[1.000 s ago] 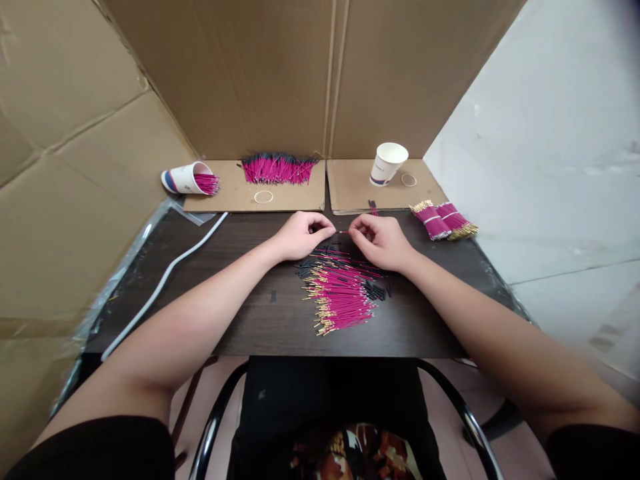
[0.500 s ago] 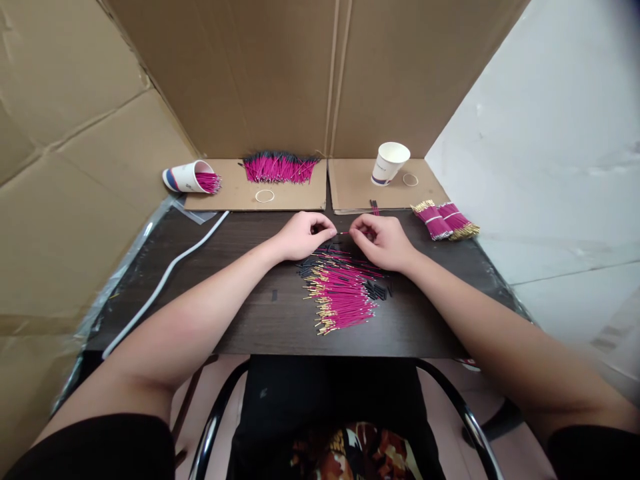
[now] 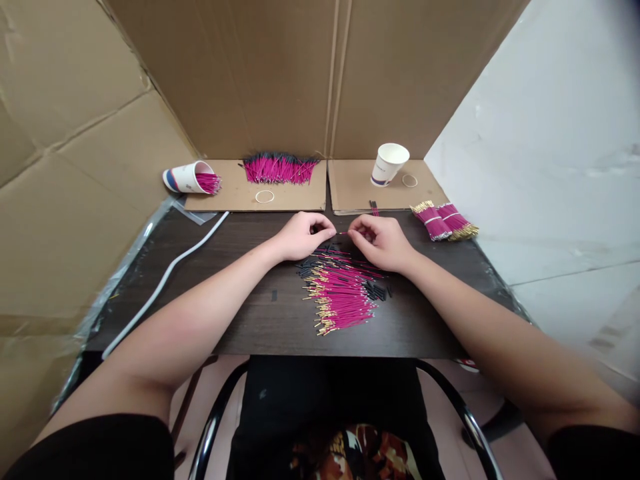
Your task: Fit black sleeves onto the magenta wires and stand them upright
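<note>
My left hand (image 3: 301, 235) and my right hand (image 3: 380, 240) meet fingertip to fingertip over the dark table (image 3: 240, 300). Between them runs a thin pink wire (image 3: 343, 233), pinched by my right fingers. My left fingers are closed at its free end; what they hold is too small to tell, perhaps a black sleeve. Just below the hands lies a loose pile of pink wires with gold tips (image 3: 340, 297), with short black sleeves (image 3: 376, 291) scattered around it.
At the back, cardboard sheets carry a row of pink wires (image 3: 279, 169), a tipped paper cup with wires (image 3: 189, 179), an upright paper cup (image 3: 389, 163) and rubber bands (image 3: 265, 196). Banded wire bundles (image 3: 444, 221) lie right. A white strip (image 3: 165, 273) crosses the left. Cardboard walls enclose the table.
</note>
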### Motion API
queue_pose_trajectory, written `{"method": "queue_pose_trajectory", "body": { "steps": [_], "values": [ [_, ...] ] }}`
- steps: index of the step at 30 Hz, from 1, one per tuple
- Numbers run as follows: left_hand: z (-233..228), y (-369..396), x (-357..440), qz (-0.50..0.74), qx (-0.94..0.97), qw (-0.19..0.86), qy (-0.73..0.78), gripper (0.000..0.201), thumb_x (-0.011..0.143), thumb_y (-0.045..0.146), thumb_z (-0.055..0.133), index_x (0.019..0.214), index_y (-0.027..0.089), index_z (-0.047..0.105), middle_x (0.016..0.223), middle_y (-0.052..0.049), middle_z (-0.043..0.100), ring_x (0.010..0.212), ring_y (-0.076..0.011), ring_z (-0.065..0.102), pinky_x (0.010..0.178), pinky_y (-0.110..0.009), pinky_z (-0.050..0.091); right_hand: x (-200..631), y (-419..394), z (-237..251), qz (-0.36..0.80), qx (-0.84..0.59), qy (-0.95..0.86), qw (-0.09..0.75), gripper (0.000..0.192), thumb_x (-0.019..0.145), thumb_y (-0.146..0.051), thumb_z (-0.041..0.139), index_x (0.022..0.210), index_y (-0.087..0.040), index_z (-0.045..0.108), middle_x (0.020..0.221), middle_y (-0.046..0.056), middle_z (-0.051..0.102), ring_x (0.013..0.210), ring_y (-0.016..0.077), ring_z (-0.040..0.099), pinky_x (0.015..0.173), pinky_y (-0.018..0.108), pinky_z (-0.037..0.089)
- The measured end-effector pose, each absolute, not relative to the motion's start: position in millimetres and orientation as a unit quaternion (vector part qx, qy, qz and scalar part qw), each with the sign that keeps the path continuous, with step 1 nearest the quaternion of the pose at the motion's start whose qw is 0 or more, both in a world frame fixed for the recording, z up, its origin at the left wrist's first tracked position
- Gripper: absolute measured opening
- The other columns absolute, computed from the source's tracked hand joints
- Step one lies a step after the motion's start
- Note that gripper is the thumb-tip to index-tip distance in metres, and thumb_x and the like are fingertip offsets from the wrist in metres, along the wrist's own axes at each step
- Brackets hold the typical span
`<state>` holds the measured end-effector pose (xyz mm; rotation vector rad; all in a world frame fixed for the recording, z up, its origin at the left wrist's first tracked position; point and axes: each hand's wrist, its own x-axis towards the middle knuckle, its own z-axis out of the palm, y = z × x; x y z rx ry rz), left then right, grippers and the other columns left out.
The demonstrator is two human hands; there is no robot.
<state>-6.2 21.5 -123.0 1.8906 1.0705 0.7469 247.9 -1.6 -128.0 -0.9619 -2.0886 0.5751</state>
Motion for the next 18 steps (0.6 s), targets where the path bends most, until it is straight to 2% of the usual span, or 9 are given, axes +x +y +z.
{"method": "queue_pose_trajectory", "body": {
  "steps": [18],
  "values": [
    [-124.7,21.1,-5.9,0.303,0.752,0.407,0.422,0.019,0.099,0.033,0.075,0.097,0.015,0.081,0.094,-0.008,0.081,0.08,-0.0188,0.066,0.08,-0.036,0.052,246.7,-3.6,-124.7,0.245,-0.412,-0.809,0.341,0.025,0.106,-0.043,0.065,0.094,-0.022,0.073,0.077,0.004,0.074,0.064,0.0209,0.062,0.065,0.035,0.048]
  ]
}}
